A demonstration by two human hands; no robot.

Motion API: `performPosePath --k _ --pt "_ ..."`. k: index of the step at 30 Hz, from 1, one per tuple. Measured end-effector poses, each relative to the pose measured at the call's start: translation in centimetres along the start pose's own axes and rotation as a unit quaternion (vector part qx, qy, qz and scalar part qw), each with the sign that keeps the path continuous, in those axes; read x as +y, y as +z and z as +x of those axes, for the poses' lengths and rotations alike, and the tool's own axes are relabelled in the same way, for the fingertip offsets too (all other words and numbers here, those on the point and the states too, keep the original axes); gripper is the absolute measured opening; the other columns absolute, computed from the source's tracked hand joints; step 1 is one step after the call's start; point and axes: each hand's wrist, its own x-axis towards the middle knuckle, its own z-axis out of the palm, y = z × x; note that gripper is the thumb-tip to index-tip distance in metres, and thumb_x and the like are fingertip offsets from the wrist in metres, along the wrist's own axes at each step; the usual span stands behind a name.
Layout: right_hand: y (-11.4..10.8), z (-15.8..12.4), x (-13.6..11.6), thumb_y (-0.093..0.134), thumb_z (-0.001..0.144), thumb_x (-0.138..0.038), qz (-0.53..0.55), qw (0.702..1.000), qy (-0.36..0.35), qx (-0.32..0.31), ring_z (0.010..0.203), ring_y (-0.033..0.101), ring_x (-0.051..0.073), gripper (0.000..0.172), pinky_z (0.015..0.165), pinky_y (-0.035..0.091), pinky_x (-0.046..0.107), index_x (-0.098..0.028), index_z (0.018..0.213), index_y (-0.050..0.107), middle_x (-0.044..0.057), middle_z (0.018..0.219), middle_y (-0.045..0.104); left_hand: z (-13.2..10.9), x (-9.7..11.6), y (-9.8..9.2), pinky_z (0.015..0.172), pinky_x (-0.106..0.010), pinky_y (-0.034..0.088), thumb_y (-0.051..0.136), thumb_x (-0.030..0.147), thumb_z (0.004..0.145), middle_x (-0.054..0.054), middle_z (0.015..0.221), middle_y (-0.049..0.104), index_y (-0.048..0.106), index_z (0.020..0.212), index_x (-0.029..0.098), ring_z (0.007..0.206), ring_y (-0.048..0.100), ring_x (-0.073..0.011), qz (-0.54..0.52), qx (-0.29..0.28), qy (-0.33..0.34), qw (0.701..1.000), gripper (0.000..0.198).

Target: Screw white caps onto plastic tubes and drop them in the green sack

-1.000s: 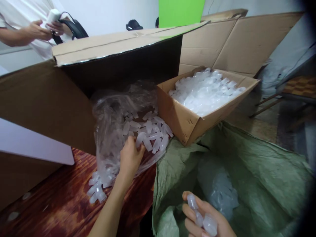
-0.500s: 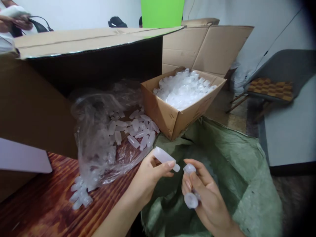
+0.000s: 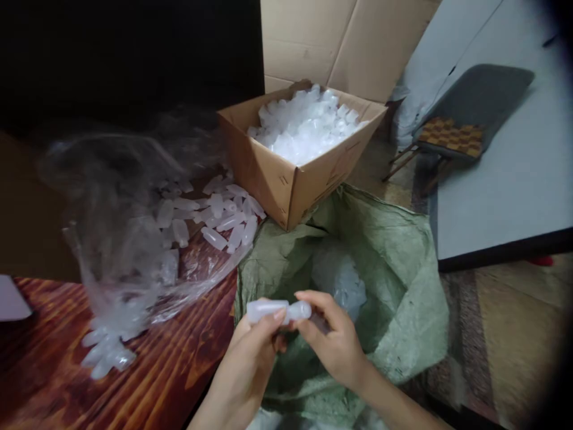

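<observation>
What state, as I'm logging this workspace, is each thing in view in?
Left hand: closed on the bottle.
Right hand: fingers pinching the cap.
Bottle: tilted nearly flat, neck against the cap.
Cap: at the neck; cannot tell if tight.
Cardboard box: open, heaped with translucent pieces.
Green sack: open, translucent contents inside.
Clear plastic bag: crumpled.
Loose bottles: mostly lying down, jumbled.

Seemingly a small workshop: carton [image 3: 264,176] of plastic pieces [image 3: 308,128], green sack [image 3: 409,316], loose bottles [image 3: 230,221], wooden table [image 3: 49,370].
</observation>
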Motion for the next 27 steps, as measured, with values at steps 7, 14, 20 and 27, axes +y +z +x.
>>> performPosePath --k 7,14,20,27 --pt "-2.1 -3.5 -1.8 0.06 0.084 -0.022 -0.148 0.976 -0.127 -0.096 0.062 0.059 0.014 0.014 0.064 0.045 0.026 -0.021 0.099 0.058 0.0 0.073 0.065 -2.6 -3.4 -2.2 0.051 -0.019 0.035 0.092 0.047 0.048 0.002 0.06 0.053 0.066 0.074 0.015 0.055 0.047 -0.008 0.011 0.057 -0.073 0.996 0.049" --pt "-3.4 -3.4 -1.7 0.048 0.097 -0.037 -0.227 0.95 -0.121 -0.175 0.063 0.054 0.014 0.023 0.063 0.038 0.028 -0.017 0.091 0.058 0.002 0.07 0.06 -3.4 -4.5 -0.8 0.05 -0.018 0.035 0.094 0.052 0.04 0.002 0.056 0.057 0.068 0.078 0.015 0.051 0.046 -0.0071 0.046 0.128 -0.059 0.989 0.059" --pt "-4.5 -2.8 -2.1 0.031 0.095 -0.067 -0.079 0.971 0.07 -0.214 0.056 0.049 0.01 0.062 0.051 0.033 0.022 -0.017 0.076 0.062 -0.002 0.063 0.05 -3.2 -4.7 -0.6 0.049 -0.019 0.037 0.091 0.055 0.043 0.001 0.057 0.058 0.066 0.081 0.014 0.05 0.047 -0.0093 0.114 0.146 0.028 0.982 0.061" --pt "-7.4 -3.3 -1.7 0.062 0.08 -0.067 -0.286 0.911 -0.171 -0.244 0.063 0.062 0.016 0.069 0.062 0.043 0.027 -0.023 0.132 0.056 0.001 0.076 0.066 -3.4 -4.2 0.0 0.045 -0.018 0.033 0.09 0.053 0.044 0.003 0.05 0.054 0.064 0.079 0.015 0.045 0.045 -0.0078 0.084 0.156 0.018 0.984 0.058"
